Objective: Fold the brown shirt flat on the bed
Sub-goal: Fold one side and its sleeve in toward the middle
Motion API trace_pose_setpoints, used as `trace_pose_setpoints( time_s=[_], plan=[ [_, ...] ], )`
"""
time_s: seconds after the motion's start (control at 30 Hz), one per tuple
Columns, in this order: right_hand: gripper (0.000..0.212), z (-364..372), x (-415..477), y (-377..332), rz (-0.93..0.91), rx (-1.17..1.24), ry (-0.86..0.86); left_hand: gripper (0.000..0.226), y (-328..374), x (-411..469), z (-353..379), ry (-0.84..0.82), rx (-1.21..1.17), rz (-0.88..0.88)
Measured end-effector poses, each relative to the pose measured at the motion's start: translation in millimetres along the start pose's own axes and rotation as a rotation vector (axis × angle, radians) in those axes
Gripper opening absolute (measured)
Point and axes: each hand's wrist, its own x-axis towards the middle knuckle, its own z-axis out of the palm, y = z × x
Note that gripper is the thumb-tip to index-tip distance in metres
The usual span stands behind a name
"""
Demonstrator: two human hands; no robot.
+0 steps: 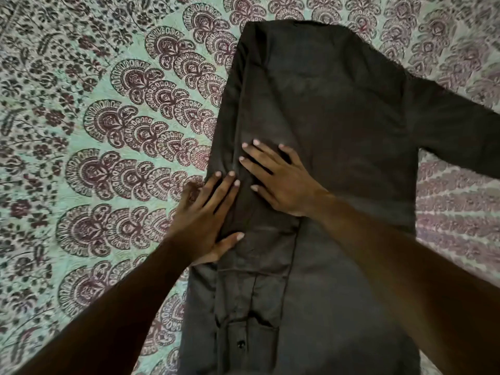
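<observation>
The brown shirt [332, 109] lies lengthwise on the bed, running from the far middle down to the near edge of the view. Its left side is folded inward, and the folded-in sleeve with a buttoned cuff [251, 331] lies along it. The right sleeve [457, 131] sticks out to the right, unfolded. My left hand [208, 223] rests flat on the shirt's left folded edge, fingers spread. My right hand [276, 180] presses flat on the cloth just right of it, fingers apart. Neither hand grips anything.
A patterned bedspread [108, 147], pale green with maroon paisley and floral motifs, covers the bed all around the shirt. A pinkish striped part of the pattern [457, 207] lies to the right, below the outstretched sleeve.
</observation>
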Motion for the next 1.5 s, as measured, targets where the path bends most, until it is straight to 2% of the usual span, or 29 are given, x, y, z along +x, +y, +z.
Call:
trace_pose_setpoints(
  time_s=[0.13,0.23,0.3,0.37,0.5,0.57,0.63,0.7,0.87,0.93,1.13,1.3,1.43,1.5],
  plan=[
    [0.068,-5,43,35,0.118,-0.073,-0.048,0.105,-2,1,2,-0.025,0.000,0.008],
    [0.078,-11,82,65,0.244,-0.038,-0.067,0.105,-5,3,4,-0.013,-0.007,0.015],
    [0.086,-16,101,82,0.254,-0.049,-0.078,0.105,-6,4,4,-0.024,-0.009,0.014],
    [0.082,-19,114,98,0.274,-0.059,-0.063,0.106,-7,5,3,-0.040,-0.017,0.018],
    [0.077,-22,135,112,0.437,-0.023,0.035,0.108,-9,6,3,-0.056,-0.051,0.029],
    [0.080,-24,141,105,0.425,-0.045,0.117,0.108,-10,6,4,-0.063,-0.061,0.030],
    [0.082,-22,142,94,0.262,-0.079,0.132,0.108,-11,6,3,-0.067,-0.068,0.037],
    [0.081,-17,146,91,0.133,-0.111,0.071,0.108,-11,7,3,-0.070,-0.066,0.043],
    [0.080,-26,184,114,0.410,-0.020,-0.021,0.109,-12,6,4,-0.070,-0.072,0.044],
    [0.080,-36,188,112,0.437,0.013,-0.017,0.109,-12,6,4,-0.075,-0.073,0.045],
    [0.086,-25,98,37,0.430,0.066,0.092,0.109,-11,4,2,-0.065,-0.074,0.035],
    [0.083,10,-28,-10,0.385,0.056,-0.079,0.107,-10,2,2,-0.018,-0.031,0.034],
    [0.087,10,-60,7,0.644,0.109,-0.068,0.106,-7,0,3,0.026,0.008,0.031],
    [0.087,4,-57,3,0.654,0.064,-0.042,0.105,-7,-1,4,0.041,0.016,0.024]
  ],
)
